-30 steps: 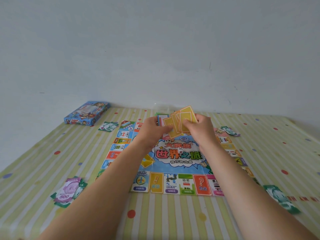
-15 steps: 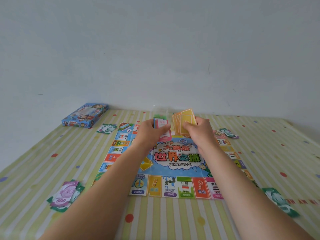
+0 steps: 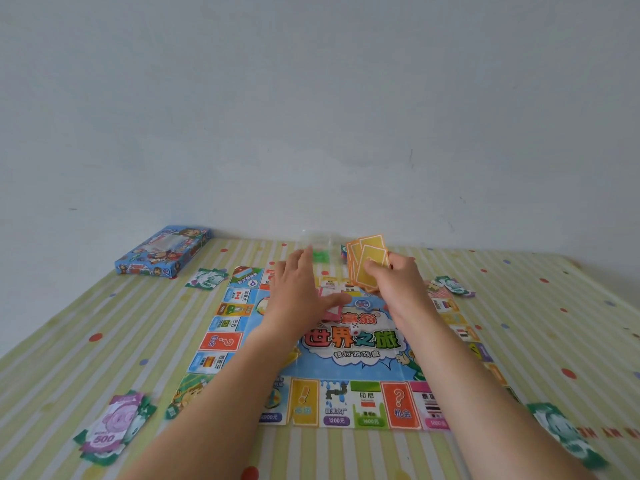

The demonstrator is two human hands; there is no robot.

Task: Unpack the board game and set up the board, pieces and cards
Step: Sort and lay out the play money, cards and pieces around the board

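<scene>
Pink cards (image 3: 329,308) gripped a moment earlier lay on the board (image 3: 221,341) under the flat, open left hand (image 3: 298,292), while the right hand (image 3: 398,289) still pinched the fanned yellow cards (image 3: 370,268), that deck yet unplaced.

Board (image 3: 349,356) centre: 世界之旅, under it 银行游戏盘. Near edge: blue square (image 3: 336,403) 1200元; green square (image 3: 369,403) 印尼, 1600元; orange square (image 3: 400,405) "?", 机会. Left edge: red square (image 3: 221,342) "?". Near left: purple banknote (image 3: 110,424) 500.

Pink cards (image 3: 333,311) half hidden under left hand (image 3: 298,292), right-edge banknotes (image 3: 568,434) blurred
</scene>
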